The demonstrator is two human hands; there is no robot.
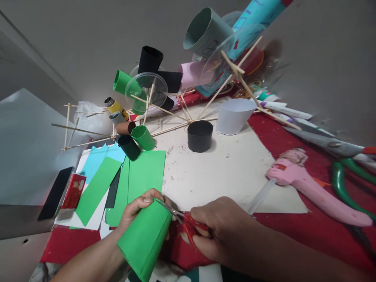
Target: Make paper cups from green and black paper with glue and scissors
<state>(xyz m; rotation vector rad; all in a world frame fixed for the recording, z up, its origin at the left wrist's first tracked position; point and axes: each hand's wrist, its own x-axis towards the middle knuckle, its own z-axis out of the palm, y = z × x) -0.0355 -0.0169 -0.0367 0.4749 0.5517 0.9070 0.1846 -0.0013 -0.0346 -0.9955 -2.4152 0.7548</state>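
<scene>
The left hand (133, 211) is wrapped around a green paper tube (143, 241), gripping it at its far end, while the right hand (221, 225) is closed on the red-handled scissors (188, 223), whose blades lie at that far rim. The tube is held tilted above the red cloth (70, 243), at the near edge of the cream board (235, 172). Rolling this tube looks done, since it stays round and a seam runs along its side; work on its far rim appears under way, though how deep the blades have cut cannot be told. Other tubes seem already formed: a black paper ring (199, 137) and a white paper tube (235, 117) stand on the board, and a smaller green tube (143, 139) leans near a dark tube (129, 149). Farther back, black tubes (150, 60) and another green tube (122, 81) sit around a clear plastic disc (160, 84), so fixing some in place looks finished. The tube in hand is not yet joined to anything. Flat green sheets (147, 172) remain unrolled on the left, and the pink glue gun (311, 188) lies unheld on the right.
</scene>
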